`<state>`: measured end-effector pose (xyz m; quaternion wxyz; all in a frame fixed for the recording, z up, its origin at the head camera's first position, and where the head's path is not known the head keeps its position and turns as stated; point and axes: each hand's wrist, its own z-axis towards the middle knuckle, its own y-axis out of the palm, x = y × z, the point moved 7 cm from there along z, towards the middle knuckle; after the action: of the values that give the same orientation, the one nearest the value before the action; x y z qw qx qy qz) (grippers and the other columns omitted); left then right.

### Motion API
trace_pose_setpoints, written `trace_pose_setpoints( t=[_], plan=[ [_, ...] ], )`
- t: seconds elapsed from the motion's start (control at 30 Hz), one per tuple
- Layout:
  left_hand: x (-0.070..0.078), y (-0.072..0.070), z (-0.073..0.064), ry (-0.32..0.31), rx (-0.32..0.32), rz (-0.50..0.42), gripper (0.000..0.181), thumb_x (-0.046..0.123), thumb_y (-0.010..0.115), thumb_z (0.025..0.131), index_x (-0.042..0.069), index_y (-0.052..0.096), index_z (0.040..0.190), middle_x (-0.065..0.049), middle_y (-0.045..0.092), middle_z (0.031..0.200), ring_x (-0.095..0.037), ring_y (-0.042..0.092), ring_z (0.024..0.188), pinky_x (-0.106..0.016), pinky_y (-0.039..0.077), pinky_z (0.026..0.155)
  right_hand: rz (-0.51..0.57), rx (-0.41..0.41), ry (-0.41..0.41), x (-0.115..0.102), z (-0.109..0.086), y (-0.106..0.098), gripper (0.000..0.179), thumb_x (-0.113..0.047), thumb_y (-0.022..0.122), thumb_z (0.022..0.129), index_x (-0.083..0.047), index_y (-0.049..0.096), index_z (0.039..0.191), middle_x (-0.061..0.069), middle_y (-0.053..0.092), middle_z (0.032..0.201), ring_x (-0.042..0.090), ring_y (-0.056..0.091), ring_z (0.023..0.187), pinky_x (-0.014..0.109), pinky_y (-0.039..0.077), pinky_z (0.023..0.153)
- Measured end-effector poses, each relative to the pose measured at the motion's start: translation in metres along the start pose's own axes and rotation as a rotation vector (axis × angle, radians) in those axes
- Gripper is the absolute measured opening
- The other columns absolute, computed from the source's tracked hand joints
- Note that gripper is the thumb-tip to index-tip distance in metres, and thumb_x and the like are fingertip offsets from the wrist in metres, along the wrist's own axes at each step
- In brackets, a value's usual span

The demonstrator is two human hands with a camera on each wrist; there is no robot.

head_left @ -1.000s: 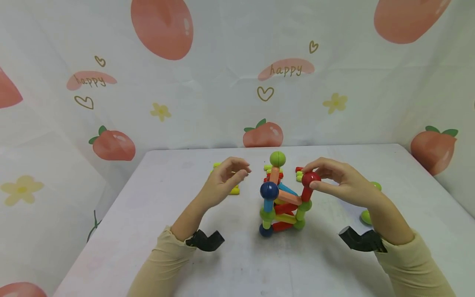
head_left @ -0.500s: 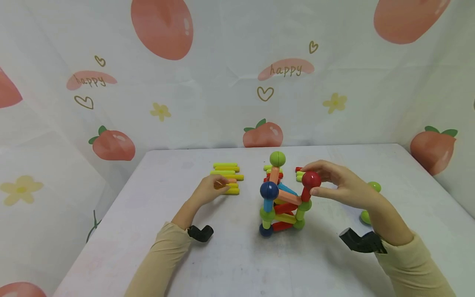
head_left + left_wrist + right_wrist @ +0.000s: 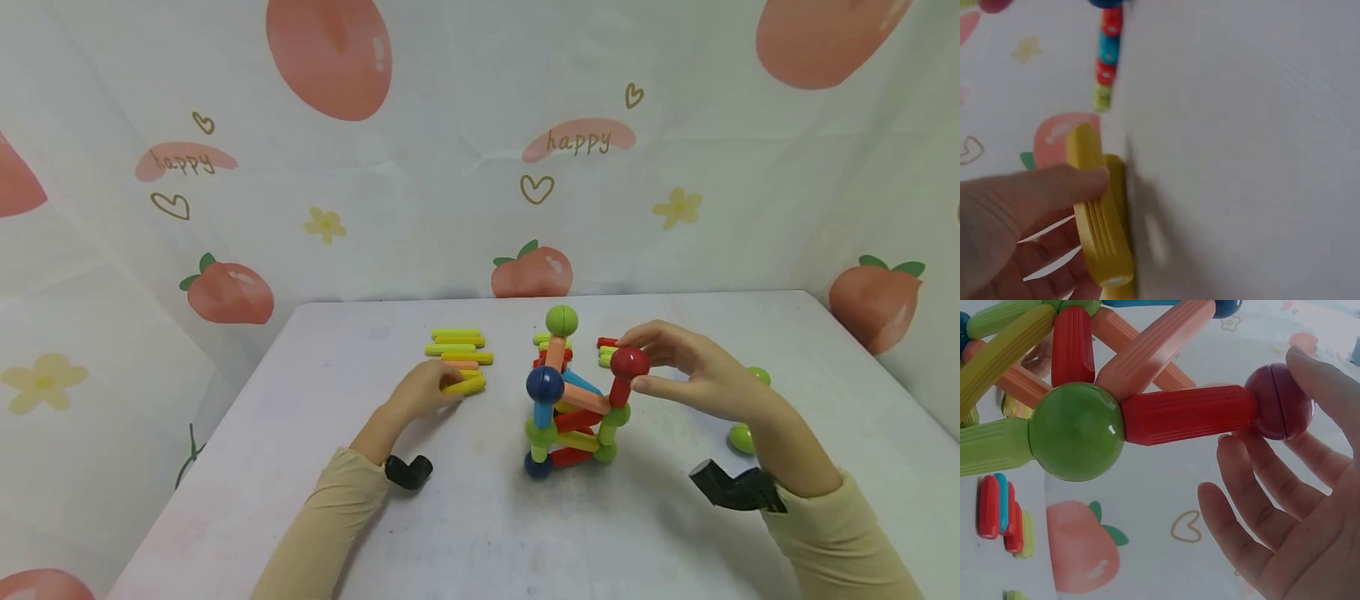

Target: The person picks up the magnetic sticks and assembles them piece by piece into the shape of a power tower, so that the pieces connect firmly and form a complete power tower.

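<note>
My left hand [image 3: 418, 390] pinches a yellow rod [image 3: 1100, 234] between thumb and fingers, its near end tilted up at the front of a row of rods. Behind it in the left wrist view lies a second yellow rod [image 3: 1116, 181]. To the right stands a frame built of magnetic rods and balls, topped by a light green ball [image 3: 561, 321] and a dark blue ball [image 3: 544, 385]. At its right corner a red ball [image 3: 628, 363] caps an upright red rod [image 3: 1191, 415]. My right hand [image 3: 701, 372] holds that ball, thumb on one side and fingers on the other.
More yellow, lime and orange rods [image 3: 453, 349] lie in the left row. Behind the frame are short red and lime rods [image 3: 542, 339], with another small group [image 3: 606, 357] to their right. Green balls [image 3: 741, 438] rest beyond my right wrist. A printed cloth [image 3: 420, 183] hangs behind the table.
My left hand has moved from beside the frame down and left to the rod row and taken hold of a yellow rod. The right hand has stayed at the red ball.
</note>
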<state>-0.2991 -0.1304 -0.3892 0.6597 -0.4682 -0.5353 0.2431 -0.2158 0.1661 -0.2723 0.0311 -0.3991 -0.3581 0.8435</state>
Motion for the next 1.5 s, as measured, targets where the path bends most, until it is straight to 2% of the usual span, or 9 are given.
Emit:
trace_pose_setpoints(
  t=[0.13,0.27,0.37,0.53,0.7,0.9,1.03,1.27,1.5],
  plan=[
    [0.020,-0.017,0.002,0.074,0.028,-0.192,0.025,0.012,0.069,0.081,0.000,0.063,0.102,-0.012,0.066,0.094,-0.019,0.061,0.082,-0.027,0.052,0.073,-0.014,0.006,0.008,0.001,0.000,0.000,0.042,0.006,0.068,0.078,-0.002,0.053,0.116,-0.017,0.058,0.107,-0.001,0.059,0.094,0.014,0.051,0.080],
    [0.052,-0.042,0.003,0.153,0.045,-0.379,0.029,0.010,0.066,0.084,-0.001,0.054,0.108,-0.017,0.063,0.104,-0.025,0.066,0.091,-0.030,0.056,0.080,-0.012,0.007,0.007,0.001,0.000,0.000,0.041,0.006,0.068,0.077,0.000,0.053,0.115,-0.017,0.058,0.107,-0.001,0.059,0.094,0.014,0.051,0.080],
    [0.082,-0.063,0.001,0.247,0.085,-0.462,0.031,0.010,0.065,0.085,0.000,0.051,0.111,-0.017,0.061,0.107,-0.027,0.066,0.096,-0.033,0.055,0.086,-0.010,0.005,0.008,0.001,0.000,0.000,0.041,0.006,0.067,0.078,0.000,0.053,0.115,-0.017,0.058,0.107,-0.001,0.059,0.093,0.014,0.051,0.079],
    [0.130,-0.094,-0.009,0.450,0.216,-0.541,0.032,0.006,0.067,0.084,0.001,0.051,0.112,-0.014,0.062,0.101,-0.022,0.064,0.093,-0.032,0.054,0.087,-0.010,-0.002,0.020,0.001,0.000,0.001,0.041,0.005,0.067,0.078,-0.001,0.053,0.116,-0.018,0.058,0.107,-0.001,0.059,0.094,0.015,0.051,0.079],
    [0.174,-0.102,-0.016,0.675,0.300,-0.434,0.036,0.006,0.071,0.081,0.001,0.056,0.113,-0.011,0.066,0.100,-0.018,0.062,0.093,-0.029,0.052,0.088,-0.010,-0.002,0.030,0.001,0.000,0.001,0.040,0.004,0.067,0.079,0.000,0.053,0.116,-0.019,0.057,0.107,-0.001,0.059,0.093,0.015,0.051,0.079],
    [0.203,-0.086,-0.011,0.805,0.228,-0.282,0.033,0.011,0.072,0.080,0.002,0.062,0.110,-0.007,0.068,0.100,-0.013,0.061,0.098,-0.020,0.046,0.095,0.002,0.007,0.001,0.000,0.001,0.000,0.041,0.007,0.066,0.078,0.000,0.053,0.116,-0.017,0.058,0.107,0.000,0.059,0.092,0.014,0.051,0.080],
    [0.209,-0.077,-0.002,0.843,0.174,-0.251,0.029,0.013,0.072,0.081,0.003,0.063,0.106,-0.006,0.069,0.098,-0.011,0.062,0.097,-0.018,0.046,0.093,0.015,0.008,-0.017,-0.001,0.000,0.000,0.041,0.008,0.066,0.077,0.000,0.053,0.115,-0.016,0.058,0.107,0.001,0.059,0.091,0.013,0.050,0.080],
    [0.211,-0.060,0.012,0.872,0.121,-0.148,0.023,0.015,0.074,0.079,0.005,0.068,0.098,-0.003,0.070,0.091,-0.011,0.059,0.077,-0.012,0.047,0.068,0.015,0.008,-0.032,-0.001,0.000,0.000,0.042,0.009,0.066,0.077,0.001,0.053,0.116,-0.016,0.059,0.106,0.001,0.059,0.090,0.012,0.049,0.081],
    [0.212,-0.051,0.013,0.880,0.136,0.042,0.017,0.019,0.071,0.081,0.011,0.070,0.096,0.004,0.070,0.089,-0.007,0.054,0.078,-0.015,0.040,0.076,0.037,-0.005,-0.042,-0.001,0.001,0.000,0.042,0.010,0.066,0.077,0.001,0.053,0.116,-0.015,0.060,0.107,0.001,0.060,0.093,0.015,0.051,0.080]
  ],
)
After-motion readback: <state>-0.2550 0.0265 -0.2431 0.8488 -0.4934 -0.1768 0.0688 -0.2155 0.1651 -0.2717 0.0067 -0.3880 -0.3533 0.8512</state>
